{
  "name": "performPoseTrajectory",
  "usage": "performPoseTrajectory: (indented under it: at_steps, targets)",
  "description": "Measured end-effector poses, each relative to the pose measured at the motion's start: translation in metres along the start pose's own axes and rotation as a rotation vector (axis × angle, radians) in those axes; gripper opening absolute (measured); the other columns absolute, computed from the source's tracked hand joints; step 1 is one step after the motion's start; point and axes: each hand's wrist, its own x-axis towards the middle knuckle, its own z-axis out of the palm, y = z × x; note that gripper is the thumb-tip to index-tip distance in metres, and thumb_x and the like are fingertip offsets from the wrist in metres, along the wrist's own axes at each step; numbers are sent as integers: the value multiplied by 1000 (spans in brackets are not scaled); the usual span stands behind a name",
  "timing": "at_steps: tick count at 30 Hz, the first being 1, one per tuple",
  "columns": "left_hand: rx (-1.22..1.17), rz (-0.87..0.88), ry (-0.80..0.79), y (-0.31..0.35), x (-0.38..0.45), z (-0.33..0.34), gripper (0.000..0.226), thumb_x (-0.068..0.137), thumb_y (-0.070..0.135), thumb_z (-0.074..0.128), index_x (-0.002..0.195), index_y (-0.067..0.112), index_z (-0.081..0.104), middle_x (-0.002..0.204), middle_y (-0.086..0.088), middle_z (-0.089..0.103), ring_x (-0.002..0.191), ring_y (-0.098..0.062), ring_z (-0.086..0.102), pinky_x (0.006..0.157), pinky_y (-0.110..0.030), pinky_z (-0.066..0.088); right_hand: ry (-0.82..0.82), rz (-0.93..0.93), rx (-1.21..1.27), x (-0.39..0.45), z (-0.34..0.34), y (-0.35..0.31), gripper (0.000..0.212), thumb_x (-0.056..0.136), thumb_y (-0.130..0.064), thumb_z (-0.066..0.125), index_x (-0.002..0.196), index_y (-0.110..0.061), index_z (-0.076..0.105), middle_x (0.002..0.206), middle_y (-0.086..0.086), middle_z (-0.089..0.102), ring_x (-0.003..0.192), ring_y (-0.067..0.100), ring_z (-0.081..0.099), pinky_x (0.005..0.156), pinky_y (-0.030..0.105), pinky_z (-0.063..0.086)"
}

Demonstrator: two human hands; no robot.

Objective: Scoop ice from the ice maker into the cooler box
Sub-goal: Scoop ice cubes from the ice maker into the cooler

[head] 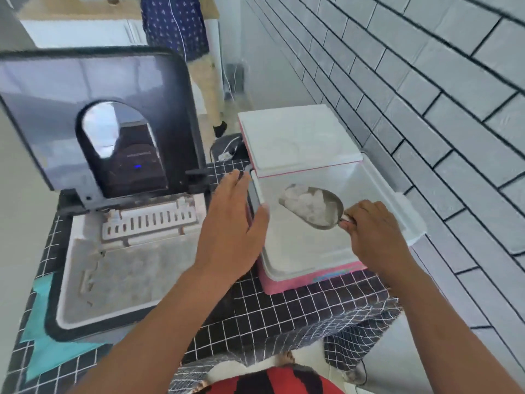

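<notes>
As held, scoop mouth up-left.

ice maker lettering blurred, unreadable

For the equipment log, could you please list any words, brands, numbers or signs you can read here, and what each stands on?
None can be read.
Ice maker, raised lid: a faint pale line of lettering above a blue light, too blurred to read.
Cooler box, pink front: a coloured label, too blurred to read.

Bright, even daylight, soft blur throughout, glare on the ice maker lid, wide-angle edge bending.
</notes>
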Motion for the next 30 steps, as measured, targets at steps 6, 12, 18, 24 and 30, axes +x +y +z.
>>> performPoseTrajectory:
  at_steps: [6,12,18,24,30]
  targets:
    - [204,-117,-128,12,26,77,69,100,43,41,154,8,19,164,-11,6,151,-24,0,123,-38,4,-148,53,-136,18,29,57,17,94,-33,53,97,-18,62,85,1,66,84,27,58,65,33,30]
    - [203,-271,-132,-1,23,111,74,100,27,44,155,3,0,164,-10,-10,151,-20,-8,123,-40,8,-291,76,-225,45,48,74,7,81,-22,58,86,-24,63,82,-3,65,86,23,59,67,31,28]
    - [212,-294,-130,3,23,116,72,100,24,45,155,5,4,165,-6,-8,152,-22,5,119,-42,24,-262,120,-187,49,60,74,12,80,-17,52,72,-23,60,67,-5,55,75,23,52,66,32,28]
    - [238,-301,-97,1,23,118,72,99,26,47,156,6,8,165,-5,-3,151,-23,11,117,-44,29,-210,122,-74,50,69,81,12,83,-23,58,73,-22,63,66,-3,59,66,22,47,61,31,30]
    - [168,-282,-80,6,21,113,72,100,33,47,156,8,10,165,-3,-1,151,-18,4,120,-43,22,-119,162,246,48,64,78,23,86,-30,60,65,-21,59,57,-6,56,56,18,52,50,30,40]
